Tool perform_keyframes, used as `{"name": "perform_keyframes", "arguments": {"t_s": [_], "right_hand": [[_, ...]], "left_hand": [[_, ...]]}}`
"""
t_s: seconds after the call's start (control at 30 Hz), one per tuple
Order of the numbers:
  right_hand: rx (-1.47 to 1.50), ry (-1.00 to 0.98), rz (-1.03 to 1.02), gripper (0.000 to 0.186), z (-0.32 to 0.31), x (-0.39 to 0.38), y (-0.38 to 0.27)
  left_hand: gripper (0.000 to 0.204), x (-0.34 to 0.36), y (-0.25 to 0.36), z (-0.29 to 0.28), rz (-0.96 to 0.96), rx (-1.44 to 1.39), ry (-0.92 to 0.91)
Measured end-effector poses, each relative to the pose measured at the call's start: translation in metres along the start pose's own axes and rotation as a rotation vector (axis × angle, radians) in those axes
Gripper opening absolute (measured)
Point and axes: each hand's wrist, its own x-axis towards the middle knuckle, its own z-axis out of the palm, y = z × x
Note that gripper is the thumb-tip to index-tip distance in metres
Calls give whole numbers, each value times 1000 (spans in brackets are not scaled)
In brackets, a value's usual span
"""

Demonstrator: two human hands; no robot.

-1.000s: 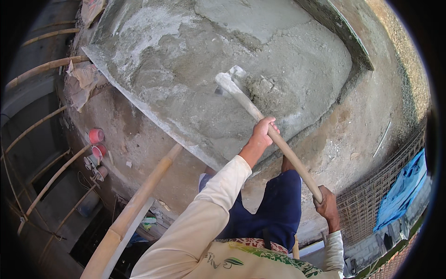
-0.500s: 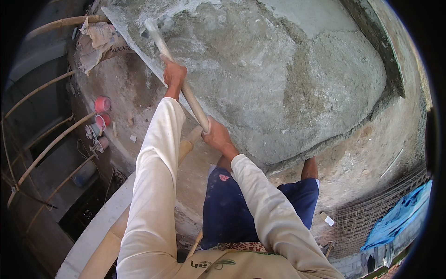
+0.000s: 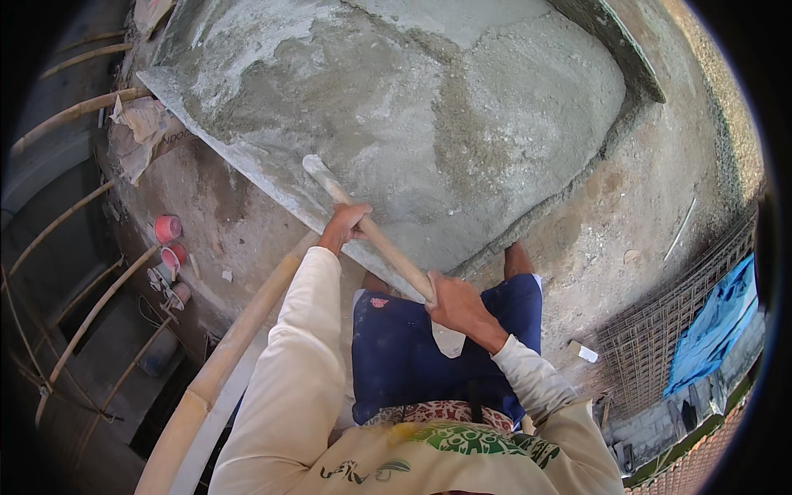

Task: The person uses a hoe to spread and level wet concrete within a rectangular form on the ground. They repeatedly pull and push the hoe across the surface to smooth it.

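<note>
My left hand (image 3: 345, 224) is closed around the upper part of a pale wooden handle, which looks like a hoe's (image 3: 388, 252). Lower down, nearer my body, my right hand (image 3: 464, 307) grips the same handle by its end. The handle slants up and left over a wide bed of grey cement mix (image 3: 371, 107). Its whitish far tip shows above the mix, but I cannot make out the blade. A thin board edge (image 3: 239, 177) borders the mix on the left. My feet stand at its near edge.
A thick bamboo pole (image 3: 239, 338) slants up beside my left arm. Left lie small red buckets (image 3: 167, 228) and a torn paper sack (image 3: 144, 136), with more bamboo poles beyond. A raised board (image 3: 623, 49) edges the mix's far right. Wire mesh (image 3: 652, 346) and blue sheeting (image 3: 709, 330) lie right.
Both hands have drawn the hoe back toward my body, and its far tip has come nearer across the mix. My right hand has moved down and right. The view has shifted too.
</note>
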Motion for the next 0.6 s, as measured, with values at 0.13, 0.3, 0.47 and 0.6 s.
{"name": "perform_keyframes", "arguments": {"t_s": [0.13,0.3,0.47,0.6], "right_hand": [[-141,21,-89,31,-58,-80,69],[-285,116,-41,23,-83,-173,189],[-143,332,-59,22,0,-120,235],[-13,414,-385,34,38,55,106]], "left_hand": [[22,8,-40,53,-56,-748,-27],[15,-19,-95,200,-189,-997,-254],[13,-51,-28,155,12,-981,-236],[16,-108,109,-9,614,-831,166]]}}
